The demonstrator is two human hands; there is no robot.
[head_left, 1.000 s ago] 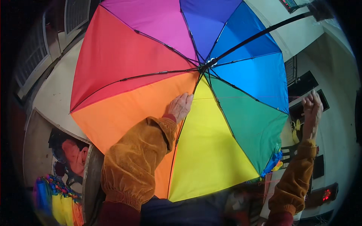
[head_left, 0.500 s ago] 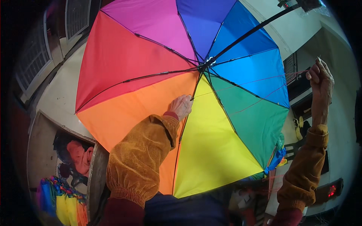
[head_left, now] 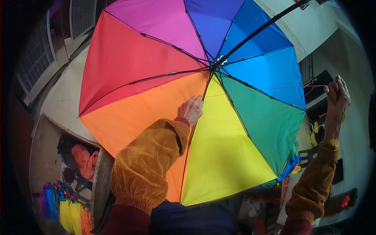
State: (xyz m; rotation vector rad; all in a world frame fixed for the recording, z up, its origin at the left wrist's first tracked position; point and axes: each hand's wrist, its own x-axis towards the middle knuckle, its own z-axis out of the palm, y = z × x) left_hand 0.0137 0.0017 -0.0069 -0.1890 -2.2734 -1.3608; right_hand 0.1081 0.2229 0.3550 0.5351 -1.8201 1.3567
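A rainbow umbrella point(head_left: 152, 94) lies spread open with its inner side facing me, its black shaft point(head_left: 258, 33) slanting to the upper right. My left hand point(head_left: 192, 110) is closed on a black umbrella rib point(head_left: 193, 131) along the seam between the orange and yellow panels. Out to the right, my right hand point(head_left: 337, 94) is raised with its fingers pinched on a red thread point(head_left: 266, 90). That thread stretches across the green and yellow panels to my left hand. A thin pale tip shows above the right fingertips; whether it is a needle I cannot tell.
At lower left stands a wooden bin point(head_left: 102, 176) with salmon-coloured cloth point(head_left: 85, 160) inside. Bunched rainbow fabric point(head_left: 70, 211) hangs below it. A pale table point(head_left: 64, 98) extends behind the umbrella, and a device with a red lit display point(head_left: 344, 201) sits at lower right.
My right hand has come down slightly and a little to the right, and the thread has lowered with it. The umbrella has shifted slightly right; my left hand keeps its grip on the rib.
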